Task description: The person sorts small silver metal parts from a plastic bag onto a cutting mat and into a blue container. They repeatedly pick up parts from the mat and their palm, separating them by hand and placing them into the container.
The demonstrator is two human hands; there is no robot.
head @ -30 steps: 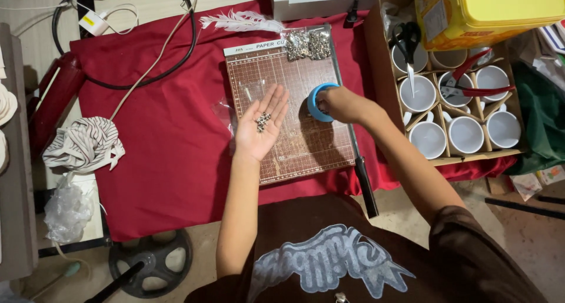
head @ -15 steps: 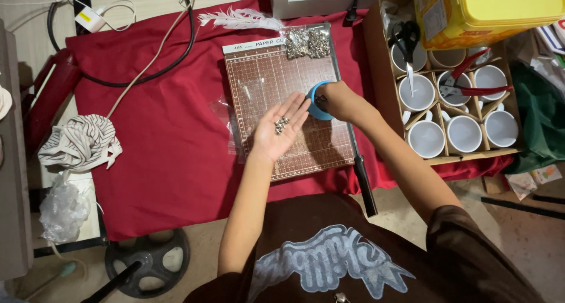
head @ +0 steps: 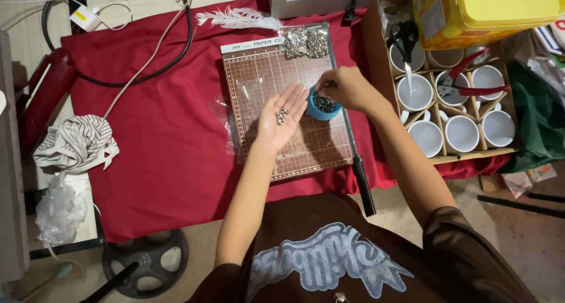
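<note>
Fingers: those of the left hand (head: 281, 117) lie flat and spread, palm up; those of the right hand (head: 348, 86) are bunched together, tips pinching down at the rim of the cup, whether on a piece cannot be told.
Left palm: one small heap of silver metal pieces (head: 282, 115) rests in its middle, too small to count.
Blue cup: one small round cup (head: 322, 105) stands on the cutter's board, touching the left fingertips, with dark small pieces inside.
Arms: both forearms reach forward from a brown printed shirt (head: 329, 267); the left is straight, the right bent at the elbow and angled inward.
Paper cutter: one brown gridded board (head: 259, 79) with a black blade arm (head: 353, 162) along its right edge lies on the red cloth (head: 159, 156).
Clear bags: two small packets of silver pieces (head: 306, 43) lie at the board's far edge.
Left side: one striped cloth bundle (head: 76, 143) and one crumpled plastic bag (head: 57, 212) sit near the cloth's edge.
Cardboard box: nine compartments (head: 438, 156), eight white mugs counted; one pair of black scissors (head: 405, 35) and one pair of red-handled pliers (head: 471, 85) rest in them.
Far edge: one white feather (head: 235, 17), one black cable loop (head: 118, 73), one yellow tub (head: 500, 9).
</note>
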